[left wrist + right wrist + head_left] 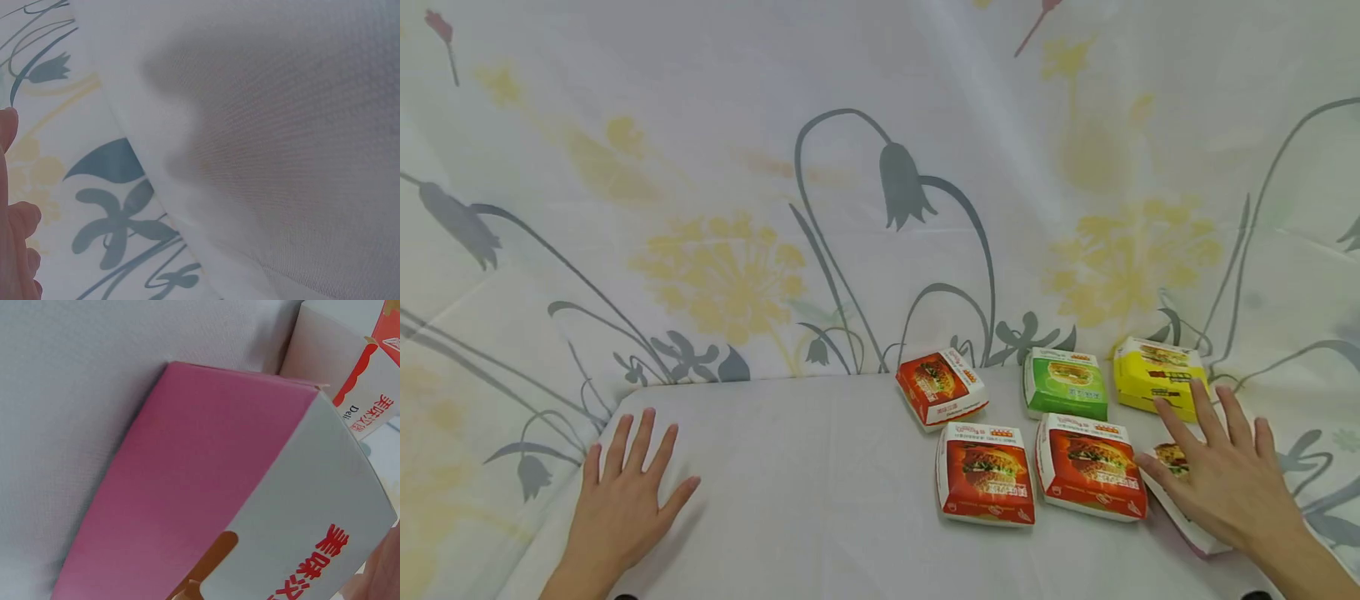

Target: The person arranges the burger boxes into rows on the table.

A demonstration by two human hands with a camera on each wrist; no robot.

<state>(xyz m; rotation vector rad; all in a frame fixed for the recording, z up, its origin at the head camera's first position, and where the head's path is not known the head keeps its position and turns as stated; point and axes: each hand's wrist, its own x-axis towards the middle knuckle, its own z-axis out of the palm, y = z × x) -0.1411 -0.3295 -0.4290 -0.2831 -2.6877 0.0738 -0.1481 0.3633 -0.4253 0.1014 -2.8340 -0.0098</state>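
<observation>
Your left hand point(621, 498) over the white cloth point(790, 492) and right hand point(1236, 485) over the pink-and-white burger box point(237, 475) both have fingers spread, gripping nothing, while all six burger boxes point(988, 475) lie unstacked at right, so handling looks either not yet begun or already done.

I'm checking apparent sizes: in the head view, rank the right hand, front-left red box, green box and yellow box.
1. Right hand
2. Front-left red box
3. Green box and yellow box: too alike to rank
</observation>
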